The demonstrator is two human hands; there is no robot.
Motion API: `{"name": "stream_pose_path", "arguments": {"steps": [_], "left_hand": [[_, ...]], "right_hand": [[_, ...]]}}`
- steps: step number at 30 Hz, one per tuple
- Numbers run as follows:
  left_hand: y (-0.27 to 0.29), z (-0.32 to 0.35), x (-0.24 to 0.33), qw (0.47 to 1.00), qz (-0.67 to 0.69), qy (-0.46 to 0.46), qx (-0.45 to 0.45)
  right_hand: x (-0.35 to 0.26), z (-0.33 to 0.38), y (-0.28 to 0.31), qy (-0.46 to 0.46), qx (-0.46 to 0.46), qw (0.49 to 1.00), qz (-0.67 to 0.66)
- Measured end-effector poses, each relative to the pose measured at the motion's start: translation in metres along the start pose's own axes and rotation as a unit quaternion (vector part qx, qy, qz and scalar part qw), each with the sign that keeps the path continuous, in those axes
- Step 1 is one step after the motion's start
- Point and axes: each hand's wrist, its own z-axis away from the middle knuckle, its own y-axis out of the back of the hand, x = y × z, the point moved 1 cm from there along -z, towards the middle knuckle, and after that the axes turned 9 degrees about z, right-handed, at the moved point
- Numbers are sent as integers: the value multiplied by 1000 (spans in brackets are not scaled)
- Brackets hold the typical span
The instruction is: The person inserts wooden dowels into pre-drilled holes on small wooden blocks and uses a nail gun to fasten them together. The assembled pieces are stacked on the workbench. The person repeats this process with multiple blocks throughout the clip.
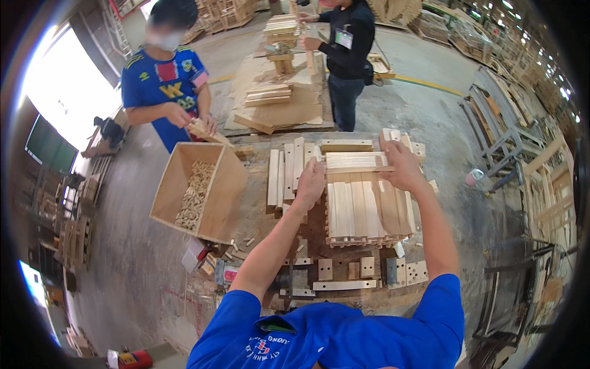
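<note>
A stack of pale wooden slats sits on the workbench in front of me. Its lower rows run away from me, while several slats lie crosswise at the far part. One thin wooden slat lies across the top, its right end in my right hand, with the thumb on the near side and fingers reaching over the far slats. My left hand is at the left ends of the crosswise slats, its fingers stretched out and pointing away. Whether its fingertips press on the wood is hard to tell.
Loose drilled slats lie left of the stack. A plywood box of wooden dowels stands further left, where a co-worker in blue holds wood pieces. Drilled blocks line the near edge. Another person stands beyond the bench.
</note>
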Motion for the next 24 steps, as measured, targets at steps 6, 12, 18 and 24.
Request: {"name": "stream_pose_path", "arguments": {"steps": [6, 12, 18, 24], "left_hand": [[17, -46, -42, 996, 78, -9, -33], [-12, -38, -29, 990, 127, 23, -48], [-16, -21, -4, 988, 141, 46, -34], [-15, -33, -17, 988, 144, 40, -49]], "right_hand": [[68, 31, -18, -169, 32, 947, -271], [75, 39, -49, -140, 14, 902, -408], [60, 31, -55, -93, 46, 849, -518], [57, 31, -62, -130, 73, 835, -530]]}}
